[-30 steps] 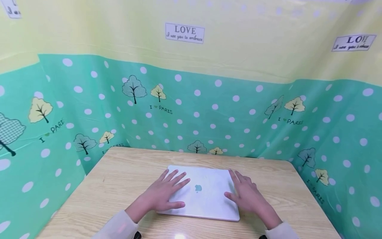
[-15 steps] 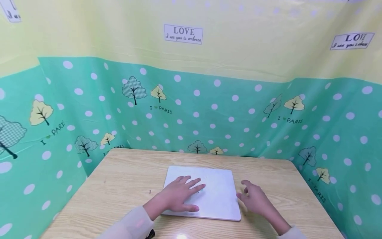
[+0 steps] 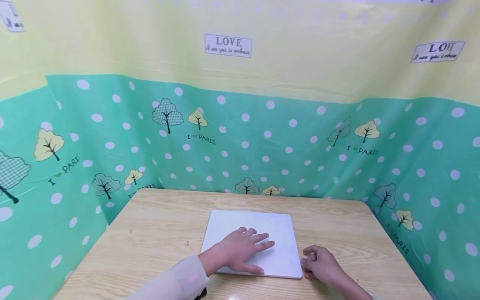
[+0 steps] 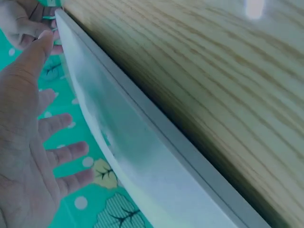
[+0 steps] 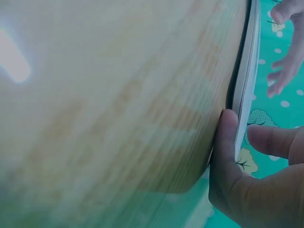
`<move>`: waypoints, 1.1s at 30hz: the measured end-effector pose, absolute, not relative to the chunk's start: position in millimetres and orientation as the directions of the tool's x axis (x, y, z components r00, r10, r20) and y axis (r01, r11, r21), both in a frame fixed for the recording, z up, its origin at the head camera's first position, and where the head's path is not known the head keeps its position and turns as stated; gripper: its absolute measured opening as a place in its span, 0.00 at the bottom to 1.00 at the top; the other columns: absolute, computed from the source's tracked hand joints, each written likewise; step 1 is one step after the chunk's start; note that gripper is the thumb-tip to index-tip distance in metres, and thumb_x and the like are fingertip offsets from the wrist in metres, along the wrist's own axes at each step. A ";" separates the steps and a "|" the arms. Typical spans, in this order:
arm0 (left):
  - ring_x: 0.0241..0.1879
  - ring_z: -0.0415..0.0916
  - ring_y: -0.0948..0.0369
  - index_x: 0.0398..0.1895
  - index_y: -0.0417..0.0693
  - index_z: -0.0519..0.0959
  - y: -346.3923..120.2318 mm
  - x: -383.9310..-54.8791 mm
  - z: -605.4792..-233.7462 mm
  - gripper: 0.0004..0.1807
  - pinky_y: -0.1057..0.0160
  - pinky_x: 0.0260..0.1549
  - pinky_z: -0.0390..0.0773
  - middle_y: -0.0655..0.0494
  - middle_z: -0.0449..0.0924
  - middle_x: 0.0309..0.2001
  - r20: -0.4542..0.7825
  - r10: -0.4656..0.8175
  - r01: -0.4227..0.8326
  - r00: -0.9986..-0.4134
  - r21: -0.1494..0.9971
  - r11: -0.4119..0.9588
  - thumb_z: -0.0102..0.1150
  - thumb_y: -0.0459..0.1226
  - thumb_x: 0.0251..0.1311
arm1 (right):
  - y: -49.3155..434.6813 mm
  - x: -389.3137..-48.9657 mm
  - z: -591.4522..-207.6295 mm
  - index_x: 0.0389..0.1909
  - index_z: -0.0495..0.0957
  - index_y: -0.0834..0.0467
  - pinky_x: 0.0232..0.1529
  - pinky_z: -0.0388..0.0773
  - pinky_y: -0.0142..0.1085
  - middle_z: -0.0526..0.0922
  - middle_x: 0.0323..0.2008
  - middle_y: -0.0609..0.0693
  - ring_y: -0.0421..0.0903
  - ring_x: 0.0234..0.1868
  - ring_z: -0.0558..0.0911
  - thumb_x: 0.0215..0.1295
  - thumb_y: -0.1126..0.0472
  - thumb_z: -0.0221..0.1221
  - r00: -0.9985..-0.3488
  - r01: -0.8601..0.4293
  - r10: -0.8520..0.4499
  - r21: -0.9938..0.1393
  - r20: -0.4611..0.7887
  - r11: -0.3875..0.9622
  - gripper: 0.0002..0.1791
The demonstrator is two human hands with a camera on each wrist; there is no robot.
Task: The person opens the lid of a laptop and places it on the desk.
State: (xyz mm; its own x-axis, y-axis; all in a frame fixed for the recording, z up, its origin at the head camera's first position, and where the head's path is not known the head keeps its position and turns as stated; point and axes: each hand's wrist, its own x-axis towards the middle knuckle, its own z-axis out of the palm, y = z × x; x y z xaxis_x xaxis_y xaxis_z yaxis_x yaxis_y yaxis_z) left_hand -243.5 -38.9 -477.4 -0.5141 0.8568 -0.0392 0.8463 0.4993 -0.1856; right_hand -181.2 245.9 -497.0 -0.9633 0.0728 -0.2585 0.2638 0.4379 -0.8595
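Silver-white laptop [image 3: 281, 230], one, thin, lid down, corners rounded. Location: flat on a pale wood-grain table [image 3: 161, 233], near the middle of its width, one long edge on the near side. Seam between lid and base visible along that near edge in the left wrist view.

Left hand [image 3: 241, 251], one: spread, palm down over the middle and near part of the lid, fingers pointing away and to the right, thumb toward the near edge. Gripping nothing. Firm contact with the lid: cannot tell. Pale sleeve [image 3: 174, 280] on the forearm.

Right hand [image 3: 324, 264], one: fingers bent, set at the laptop's right edge, close to the near corner. In the right wrist view, fingertips to either side of that edge, one low by the table. Full pinch or mere touch: cannot tell.

Cloth [image 3: 232, 156], green with white dots and printed trees below, yellow above, hung behind the table and along both sides.

Step in hand, by judgement: taking hold of the right edge, left hand placed over the lid as a likely steady. Raising of the corner: cannot tell. Next move, by judgement: would call for sure purchase of the right fingertips at the edge, light left-hand pressure and even force, to avoid skidding or swivelling on smooth wood.
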 end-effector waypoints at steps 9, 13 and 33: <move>0.66 0.67 0.60 0.82 0.72 0.52 -15.1 -246.3 -481.3 0.47 0.55 0.59 0.72 0.66 0.60 0.77 -0.066 0.890 0.864 -0.451 -0.280 0.418 0.36 0.77 0.62 | 249.7 -175.0 -499.1 0.55 0.72 0.78 0.40 0.86 0.42 0.81 0.37 0.59 0.48 0.36 0.85 0.67 0.73 0.61 -0.952 0.296 0.015 -0.902 -0.307 0.314 0.19; 0.63 0.69 0.61 0.82 0.72 0.53 -8.1 -245.1 -483.9 0.48 0.57 0.55 0.74 0.67 0.62 0.76 -0.073 0.891 0.866 -0.448 -0.285 0.411 0.40 0.77 0.61 | 252.1 -171.3 -498.9 0.54 0.71 0.80 0.43 0.86 0.44 0.82 0.39 0.61 0.49 0.38 0.86 0.67 0.73 0.61 -0.951 0.278 -0.063 -0.925 -0.303 0.259 0.19; 0.58 0.71 0.64 0.75 0.72 0.66 5.4 -241.6 -481.1 0.41 0.60 0.43 0.78 0.66 0.69 0.68 -0.111 0.893 0.873 -0.437 -0.293 0.390 0.54 0.72 0.59 | 246.7 -158.1 -509.1 0.54 0.74 0.80 0.38 0.83 0.35 0.83 0.39 0.55 0.49 0.40 0.84 0.43 0.82 0.70 -0.986 0.136 -0.037 -0.918 -0.161 0.373 0.32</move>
